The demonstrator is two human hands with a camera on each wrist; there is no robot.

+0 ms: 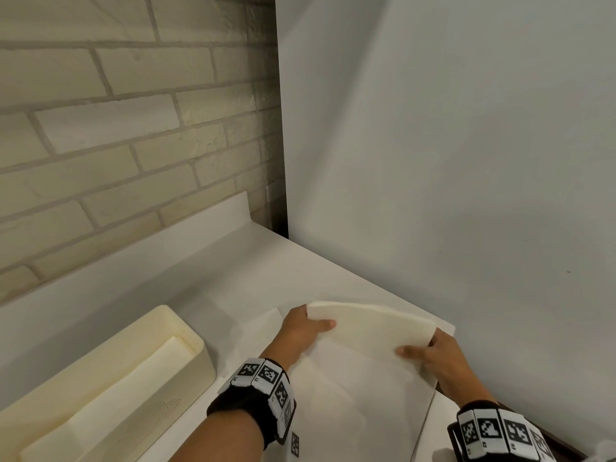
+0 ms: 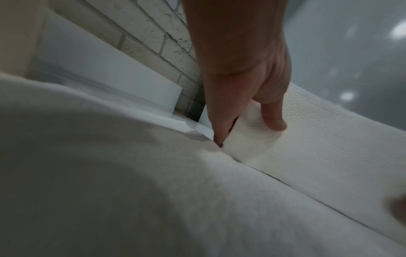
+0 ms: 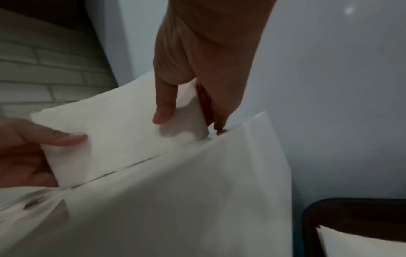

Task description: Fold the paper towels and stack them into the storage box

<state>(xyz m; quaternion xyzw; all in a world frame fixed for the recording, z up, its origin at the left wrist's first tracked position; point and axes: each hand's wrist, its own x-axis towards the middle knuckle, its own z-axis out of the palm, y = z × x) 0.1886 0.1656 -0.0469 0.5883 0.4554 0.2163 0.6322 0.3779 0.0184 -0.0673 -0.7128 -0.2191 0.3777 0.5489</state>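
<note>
Two hands at lower centre, left hand (image 1: 301, 331) and right hand (image 1: 433, 353) each pinching an end of folded paper towel (image 1: 370, 325), white counter (image 1: 213, 261), storage box (image 1: 186, 331) lower left, brick wall (image 1: 116, 128) behind.

A home kitchen corner, I'd say.
I see a white counter (image 1: 233, 268) with backsplash against a cream brick wall (image 1: 116, 128) far left, plain panel (image 1: 450, 145) right.

Storage box (image 1: 186, 331) left of paper towel (image 1: 370, 328)
</note>
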